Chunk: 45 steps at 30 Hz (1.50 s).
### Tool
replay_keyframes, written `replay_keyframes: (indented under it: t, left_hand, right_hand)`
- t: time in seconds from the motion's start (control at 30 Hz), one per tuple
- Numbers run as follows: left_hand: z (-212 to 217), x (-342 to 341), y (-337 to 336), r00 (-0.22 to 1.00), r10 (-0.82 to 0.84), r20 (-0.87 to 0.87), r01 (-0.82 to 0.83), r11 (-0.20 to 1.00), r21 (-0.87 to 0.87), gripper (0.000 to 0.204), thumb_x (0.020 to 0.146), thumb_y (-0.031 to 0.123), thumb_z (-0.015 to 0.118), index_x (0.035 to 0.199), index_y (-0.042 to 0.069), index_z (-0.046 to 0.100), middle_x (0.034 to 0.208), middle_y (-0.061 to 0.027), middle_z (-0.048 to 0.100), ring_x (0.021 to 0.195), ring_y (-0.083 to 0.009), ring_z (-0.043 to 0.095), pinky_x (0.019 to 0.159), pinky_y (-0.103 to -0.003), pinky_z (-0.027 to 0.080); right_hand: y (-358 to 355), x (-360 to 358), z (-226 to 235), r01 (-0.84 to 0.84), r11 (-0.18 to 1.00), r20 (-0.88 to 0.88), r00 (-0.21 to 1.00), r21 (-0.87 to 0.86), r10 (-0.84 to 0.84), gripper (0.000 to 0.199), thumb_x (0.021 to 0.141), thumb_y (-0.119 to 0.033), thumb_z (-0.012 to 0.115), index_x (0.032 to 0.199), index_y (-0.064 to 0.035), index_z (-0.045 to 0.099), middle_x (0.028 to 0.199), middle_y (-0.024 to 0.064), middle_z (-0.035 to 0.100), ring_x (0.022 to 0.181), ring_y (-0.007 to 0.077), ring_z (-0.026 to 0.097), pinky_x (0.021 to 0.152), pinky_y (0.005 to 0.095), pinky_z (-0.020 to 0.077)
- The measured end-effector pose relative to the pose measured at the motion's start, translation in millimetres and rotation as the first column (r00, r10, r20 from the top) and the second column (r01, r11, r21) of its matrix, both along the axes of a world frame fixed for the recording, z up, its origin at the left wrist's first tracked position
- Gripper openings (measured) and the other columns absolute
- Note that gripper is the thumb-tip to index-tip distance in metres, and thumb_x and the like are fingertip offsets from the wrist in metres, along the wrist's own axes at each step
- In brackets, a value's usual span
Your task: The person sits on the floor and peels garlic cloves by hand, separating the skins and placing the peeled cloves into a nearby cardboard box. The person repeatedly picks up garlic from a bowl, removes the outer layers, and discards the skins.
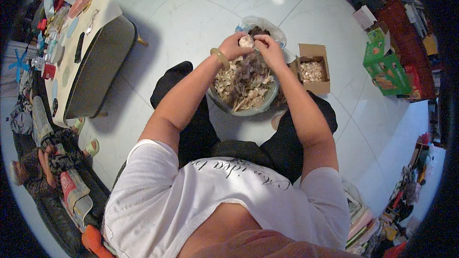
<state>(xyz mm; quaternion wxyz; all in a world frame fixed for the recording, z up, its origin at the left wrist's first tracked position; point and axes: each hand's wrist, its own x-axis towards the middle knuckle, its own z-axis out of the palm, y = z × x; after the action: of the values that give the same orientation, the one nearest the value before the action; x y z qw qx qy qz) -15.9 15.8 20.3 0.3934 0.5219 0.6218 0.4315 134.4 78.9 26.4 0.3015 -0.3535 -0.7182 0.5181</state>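
Note:
Above a wide basin (241, 112), my left hand (230, 48) is closed around a pale garlic bulb (246, 42); a bangle circles that wrist. My right hand (270, 53) is beside the bulb, thumb and fingers drawn together at its right side. Whatever those fingertips pinch is too small to make out. Dry garlic skins (248, 79) and brownish roots or stalks fill the basin, with some bulbs among them. Right of the basin, an open cardboard box (326, 86) holds many separated white cloves (313, 71).
A clear plastic bag (275, 27) with dark contents stands behind the basin. My knees flank the basin. At left is a cloth-covered table (98, 7) with odds and ends, and a seated person (45, 169). Green cartons (385, 64) stand at the right.

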Motion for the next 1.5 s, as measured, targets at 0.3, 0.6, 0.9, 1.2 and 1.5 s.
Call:
replay_keyframes:
  t: [0.3,0.6,0.9,1.2,1.5]
  left_hand:
    - [15.1,12.7,-5.3,0.894,-0.004,-0.447,0.007,1.0,0.005,0.047,0.063,0.029,0.065,0.1,0.005,0.048,0.085,-0.0142,0.057,0.075,-0.0274,0.056,0.067,-0.034,0.044]
    - [1.6,9.7,-4.4,0.858,-0.037,-0.513,0.108,0.988,0.109,0.044,0.064,0.025,0.063,0.103,0.006,0.05,0.09,-0.0153,0.056,0.083,-0.0308,0.053,0.072,-0.036,0.042]
    - [8.1,13.4,-11.2,0.794,-0.045,-0.606,0.101,0.993,0.057,0.038,0.067,0.029,0.061,0.1,0.011,0.052,0.088,-0.0155,0.055,0.083,-0.032,0.051,0.07,-0.039,0.042]
    - [11.7,18.5,-12.7,0.794,-0.01,-0.608,0.092,0.99,0.104,0.035,0.068,0.028,0.059,0.098,0.011,0.053,0.087,-0.0149,0.053,0.081,-0.0322,0.051,0.07,-0.038,0.043]
    - [20.5,19.4,-10.3,0.882,-0.148,-0.447,0.187,0.981,0.045,0.038,0.07,0.027,0.06,0.102,0.006,0.052,0.097,-0.0136,0.055,0.089,-0.0292,0.052,0.076,-0.036,0.041]
  right_hand:
    - [-7.6,1.9,7.7,-0.01,0.924,0.023,1.0,0.383,0.002,0.011,0.065,-0.007,0.059,0.074,-0.0009,0.056,0.069,0.0102,0.053,0.057,0.0181,0.052,0.053,0.0268,0.0419]
    - [-7.8,-0.8,-4.9,-0.027,0.985,-0.006,1.0,0.171,0.028,0.01,0.069,-0.009,0.058,0.071,-0.0011,0.052,0.064,0.0027,0.051,0.058,0.0098,0.049,0.052,0.023,0.0402]
    - [-3.6,1.3,-5.0,-0.086,0.993,0.098,0.992,0.086,0.077,0.011,0.071,-0.012,0.057,0.071,-0.0013,0.056,0.062,0.0015,0.055,0.055,0.0067,0.05,0.05,0.0222,0.0416]
    - [-10.5,3.8,14.4,-0.038,0.98,0.213,0.977,0.194,-0.004,0.012,0.064,-0.012,0.057,0.063,-0.0013,0.053,0.058,0.003,0.054,0.054,0.0104,0.051,0.05,0.0242,0.0414]
    - [-1.1,0.1,-11.4,0.024,0.998,0.031,0.999,-0.051,-0.023,0.015,0.065,-0.013,0.057,0.058,-0.0014,0.051,0.055,0.0036,0.051,0.051,0.0107,0.049,0.045,0.0255,0.0396]
